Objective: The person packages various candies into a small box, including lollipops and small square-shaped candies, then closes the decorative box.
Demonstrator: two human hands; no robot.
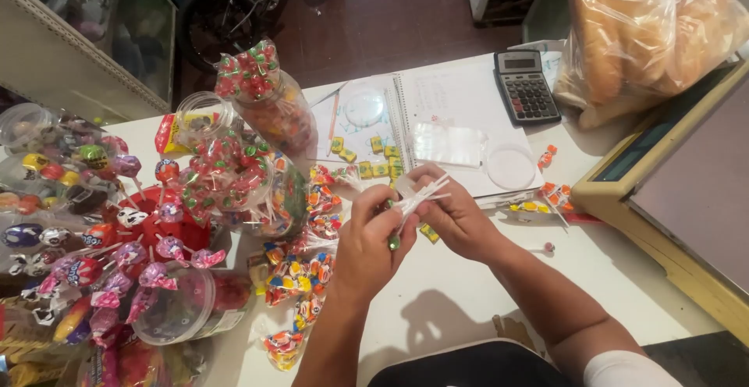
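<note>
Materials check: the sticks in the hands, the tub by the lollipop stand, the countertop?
Sticks: thin, white, likely plastic or rolled paper; too small to tell. Both hands, left hand and right hand, pinch them. Tub: clear glossy plastic, contents show through. Countertop: smooth white, probably laminate, chipped near the edge.

A clear plastic bag of bread rolls (647,36) sits at the table's far right corner. Beside it lies a grey calculator (526,86) with a pale narrow screen (519,63). A red-and-yellow packet (167,133) rests against the jars on the left.

bright overhead light | soft shadows under arms | edges slightly warped
</note>
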